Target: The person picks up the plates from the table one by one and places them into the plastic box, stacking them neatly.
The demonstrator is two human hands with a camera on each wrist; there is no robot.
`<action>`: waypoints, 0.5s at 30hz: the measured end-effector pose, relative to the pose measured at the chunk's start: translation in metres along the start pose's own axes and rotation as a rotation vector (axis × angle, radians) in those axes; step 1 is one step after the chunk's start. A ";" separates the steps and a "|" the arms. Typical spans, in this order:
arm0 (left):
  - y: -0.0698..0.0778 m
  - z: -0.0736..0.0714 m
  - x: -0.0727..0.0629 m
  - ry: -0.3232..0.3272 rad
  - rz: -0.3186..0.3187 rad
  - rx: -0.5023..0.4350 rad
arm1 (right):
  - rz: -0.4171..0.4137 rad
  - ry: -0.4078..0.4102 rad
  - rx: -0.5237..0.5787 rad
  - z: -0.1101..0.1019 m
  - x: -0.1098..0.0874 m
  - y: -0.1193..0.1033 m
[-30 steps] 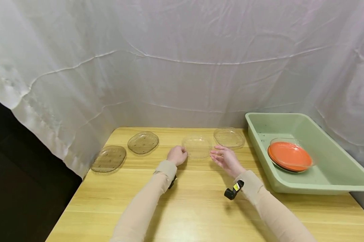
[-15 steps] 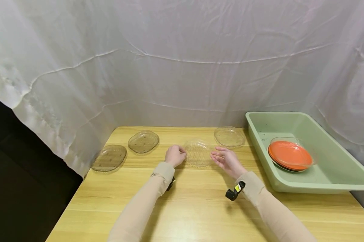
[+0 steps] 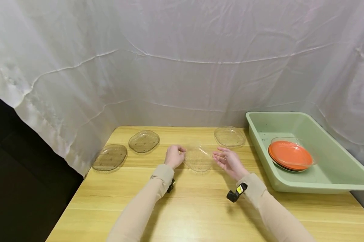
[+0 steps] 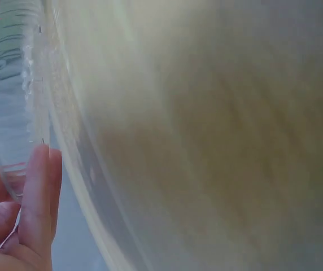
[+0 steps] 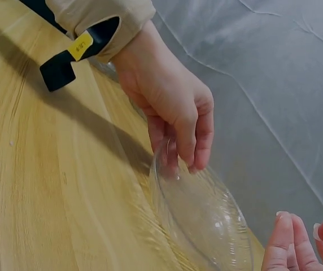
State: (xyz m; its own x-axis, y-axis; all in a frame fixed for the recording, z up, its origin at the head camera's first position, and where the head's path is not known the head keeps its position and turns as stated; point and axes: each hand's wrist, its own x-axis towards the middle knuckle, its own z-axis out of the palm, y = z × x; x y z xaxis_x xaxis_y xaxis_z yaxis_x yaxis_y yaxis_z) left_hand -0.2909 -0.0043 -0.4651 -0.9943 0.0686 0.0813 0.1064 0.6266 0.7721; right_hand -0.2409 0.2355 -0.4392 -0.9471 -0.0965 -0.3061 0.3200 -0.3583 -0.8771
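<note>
A clear, ribbed plate (image 3: pixel 199 159) is held just above the wooden table in the head view. My left hand (image 3: pixel 174 156) pinches its left rim between thumb and fingers. The pinch shows closely in the left wrist view, where my left hand (image 4: pixel 26 214) grips the plate's edge (image 4: pixel 34 84). Beside the right rim, my right hand (image 3: pixel 229 162) has its fingers extended. In the right wrist view, a small gap separates the fingers of my right hand (image 5: pixel 297 245) from the plate (image 5: pixel 201 214), which stands tilted.
Two brownish see-through plates (image 3: pixel 110 157) (image 3: pixel 144 141) lie at the left of the table (image 3: pixel 197 205). Another clear plate (image 3: pixel 229 136) lies behind my right hand. The green basin (image 3: pixel 324 186) at right holds stacked orange plates (image 3: pixel 290 154) with a clear one on top.
The clear plate has shifted toward me in my left hand's grip, and its tilt has changed. My left hand moved slightly left and my right hand slightly right.
</note>
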 end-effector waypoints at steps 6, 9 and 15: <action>-0.005 0.000 -0.002 -0.106 -0.055 -0.229 | -0.010 0.030 -0.019 -0.004 0.000 0.002; -0.005 -0.001 -0.004 -0.140 -0.077 -0.354 | -0.025 0.059 -0.035 -0.006 0.000 0.003; 0.001 -0.006 -0.011 -0.178 -0.094 -0.436 | -0.099 0.099 -0.104 -0.009 0.000 0.007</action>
State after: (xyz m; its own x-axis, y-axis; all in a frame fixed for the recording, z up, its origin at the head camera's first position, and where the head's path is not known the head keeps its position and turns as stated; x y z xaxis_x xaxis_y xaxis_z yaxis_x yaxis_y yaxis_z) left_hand -0.2801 -0.0090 -0.4610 -0.9798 0.1828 -0.0812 -0.0324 0.2552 0.9664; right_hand -0.2386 0.2417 -0.4484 -0.9687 0.0283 -0.2465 0.2307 -0.2629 -0.9368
